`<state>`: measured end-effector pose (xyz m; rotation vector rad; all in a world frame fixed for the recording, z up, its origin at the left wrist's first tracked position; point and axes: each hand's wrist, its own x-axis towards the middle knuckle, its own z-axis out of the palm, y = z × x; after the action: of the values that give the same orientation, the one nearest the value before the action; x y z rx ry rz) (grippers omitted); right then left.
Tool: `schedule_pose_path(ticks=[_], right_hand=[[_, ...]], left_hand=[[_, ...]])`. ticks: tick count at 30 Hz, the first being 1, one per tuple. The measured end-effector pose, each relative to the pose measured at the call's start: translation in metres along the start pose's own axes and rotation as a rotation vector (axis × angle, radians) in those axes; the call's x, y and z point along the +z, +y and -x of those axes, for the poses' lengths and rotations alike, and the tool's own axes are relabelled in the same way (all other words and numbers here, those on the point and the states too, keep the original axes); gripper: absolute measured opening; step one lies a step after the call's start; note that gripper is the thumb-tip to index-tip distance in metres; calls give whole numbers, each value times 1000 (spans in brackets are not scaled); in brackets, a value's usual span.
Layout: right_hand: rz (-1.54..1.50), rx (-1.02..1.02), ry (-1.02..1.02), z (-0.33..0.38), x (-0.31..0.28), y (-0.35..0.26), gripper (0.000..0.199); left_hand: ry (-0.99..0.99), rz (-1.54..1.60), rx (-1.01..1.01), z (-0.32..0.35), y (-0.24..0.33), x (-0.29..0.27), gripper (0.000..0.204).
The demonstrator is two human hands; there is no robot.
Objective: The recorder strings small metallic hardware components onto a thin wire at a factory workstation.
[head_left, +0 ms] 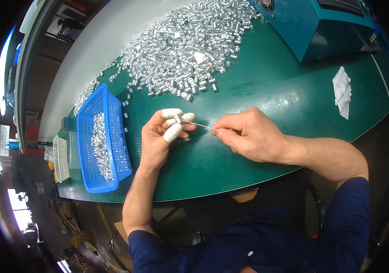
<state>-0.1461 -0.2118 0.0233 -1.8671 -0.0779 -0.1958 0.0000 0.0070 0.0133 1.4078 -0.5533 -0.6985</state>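
My left hand (165,132), with white finger cots on its thumb and several fingers, pinches a small silver metal part (177,119) between thumb and fingertips. My right hand (251,135) is closed around a thin metal rod (199,124). The rod's far end reaches the small part in my left fingers; whether it goes inside cannot be made out. Both hands are above the green table (212,170). Beyond them lies a large heap of similar silver parts (181,50).
A blue plastic basket (118,145) holding more silver parts stands left of my left hand. Further left is a small white basket (61,159). A teal machine housing (290,27) stands at the back right, with a white cloth (341,93) in front of it.
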Motion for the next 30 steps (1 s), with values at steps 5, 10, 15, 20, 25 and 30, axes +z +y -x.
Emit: schedule_pose_path(ticks=[5,10,15,20,25,30], right_hand=[[21,5,3,0,-1,0,17],[-45,97,-33,-1,-1,-5,18],[-59,75,-52,0,2,-2,17],[107,-75,0,1,6,7,13],[211,-155,28,2,6,8,9],[342,-211,47,2,7,11,8]], left_hand=[[8,-66,24,0,3,3,32],[16,-80,22,1,5,3,32],[38,-48,11,0,4,3,31],[18,-27,-15,0,2,2,30],[28,-61,-18,0,5,4,28],[-24,-103,-26,0,4,8,28]])
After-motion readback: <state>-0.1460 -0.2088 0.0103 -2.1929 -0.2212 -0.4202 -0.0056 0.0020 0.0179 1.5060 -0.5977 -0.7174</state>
